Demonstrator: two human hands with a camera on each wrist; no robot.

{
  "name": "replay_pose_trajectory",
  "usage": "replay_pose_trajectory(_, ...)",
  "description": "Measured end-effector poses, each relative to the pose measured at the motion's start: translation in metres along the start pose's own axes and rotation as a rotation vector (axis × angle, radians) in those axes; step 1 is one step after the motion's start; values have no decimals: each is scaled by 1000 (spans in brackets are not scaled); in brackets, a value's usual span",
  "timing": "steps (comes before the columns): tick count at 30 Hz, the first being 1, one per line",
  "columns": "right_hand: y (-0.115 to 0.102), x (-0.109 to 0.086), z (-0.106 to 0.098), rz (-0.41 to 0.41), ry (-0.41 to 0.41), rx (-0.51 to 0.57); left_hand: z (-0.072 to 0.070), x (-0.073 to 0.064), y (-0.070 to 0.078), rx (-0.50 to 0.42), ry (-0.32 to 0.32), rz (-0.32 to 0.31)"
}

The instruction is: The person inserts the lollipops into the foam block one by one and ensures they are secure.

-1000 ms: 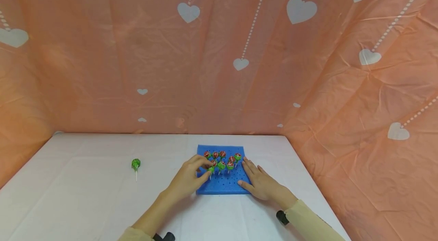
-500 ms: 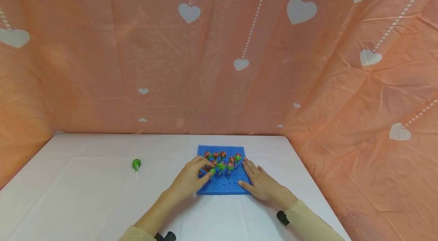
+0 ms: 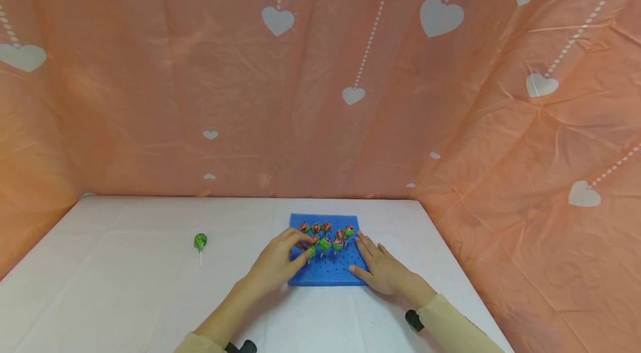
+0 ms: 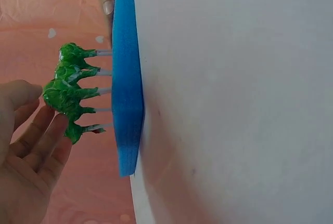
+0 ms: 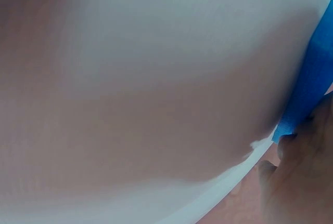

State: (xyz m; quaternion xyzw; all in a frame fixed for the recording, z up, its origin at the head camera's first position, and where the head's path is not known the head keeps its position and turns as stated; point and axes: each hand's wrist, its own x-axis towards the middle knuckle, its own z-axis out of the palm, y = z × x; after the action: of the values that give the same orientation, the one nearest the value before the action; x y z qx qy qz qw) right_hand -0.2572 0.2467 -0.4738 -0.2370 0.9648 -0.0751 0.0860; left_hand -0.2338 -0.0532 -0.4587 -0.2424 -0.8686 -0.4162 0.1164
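Note:
In the head view a blue foam board, dotted with small holes, lies on the table with several red-and-green lollipops upright in it. My left hand reaches over its left side and pinches the wrapped head of a lollipop between thumb and fingers. That lollipop's stick meets the foam among the others in the left wrist view. Flat on the board's right edge rests my right hand, fingers straight and thumb spread. Another green lollipop lies loose on the table, well left of the board.
A white cloth covers the table. Behind it and on the right hangs an orange curtain printed with white hearts. A black strap device sits on each wrist.
Both hands keep nearly the same places, the left still at the same lollipop and the right on the board's edge. The head view has shifted very slightly.

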Motion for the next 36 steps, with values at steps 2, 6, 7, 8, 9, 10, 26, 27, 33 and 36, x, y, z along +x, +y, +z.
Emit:
replay_pose_trajectory(2, 0, 0, 0, 1, -1, -1, -2, 0, -1, 3, 6, -8)
replay_pose_trajectory(6, 0, 0, 0, 6, -4, 4, -10, 0, -4, 13, 37, -21)
replay_pose_trajectory(7, 0, 0, 0, 7, -5, 4, -13, 0, -5, 19, 49, -24)
replay_pose_trajectory(8, 0, 0, 0, 8, -5, 5, -15, 0, -6, 20, 62, -30)
replay_pose_trajectory(9, 0, 0, 0, 8, -5, 5, -18, 0, -8, 25, 74, -36)
replay_pose_trajectory(10, -1, 0, 0, 9, -5, 5, -21, 0, -9, 31, 86, -39)
replay_pose_trajectory(26, -1, -1, 1, -6, 2, 15, -77, -6, -47, 135, 174, -50)
replay_pose_trajectory(27, -1, -2, 1, -7, 3, 15, -81, -7, -50, 143, 173, -50)
replay_pose_trajectory(33, -2, -2, -1, -6, 6, 9, -106, -16, -68, 199, 165, -82)
replay_pose_trajectory(36, -3, -1, -2, -1, 0, 14, -118, -20, -76, 233, 156, -105)
